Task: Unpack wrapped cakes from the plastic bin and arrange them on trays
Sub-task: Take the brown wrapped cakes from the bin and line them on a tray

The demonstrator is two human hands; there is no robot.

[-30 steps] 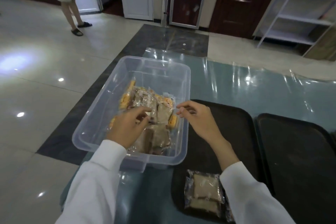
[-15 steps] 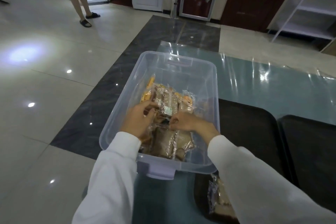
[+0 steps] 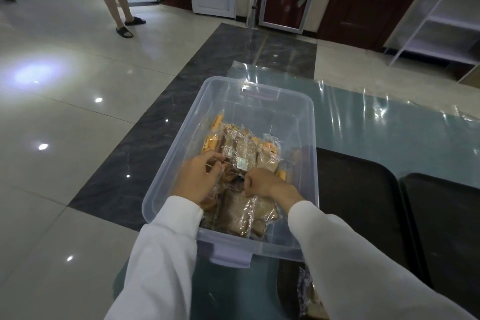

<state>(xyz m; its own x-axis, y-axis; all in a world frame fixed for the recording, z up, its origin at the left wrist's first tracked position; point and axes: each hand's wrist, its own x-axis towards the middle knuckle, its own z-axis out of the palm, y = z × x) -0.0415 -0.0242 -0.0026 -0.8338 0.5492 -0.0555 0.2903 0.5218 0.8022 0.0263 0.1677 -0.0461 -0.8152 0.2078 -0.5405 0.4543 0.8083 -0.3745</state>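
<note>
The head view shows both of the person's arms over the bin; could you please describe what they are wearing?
Both arms are covered by long, plain white sleeves, loose-fitting and slightly creased, ending at the wrists. The left hand and right hand are bare: no gloves are worn, and no rings, watch or other markings are visible on them.

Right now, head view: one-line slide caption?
Both hands, left hand and right hand, grasp wrapped cakes inside the clear bin.

The bin (image 3: 309,138) is clear, smooth plastic. The cakes (image 3: 244,213) sit in crinkled glossy film. The trays (image 3: 358,189) look matt black, the desk (image 3: 389,127) glassy.
</note>
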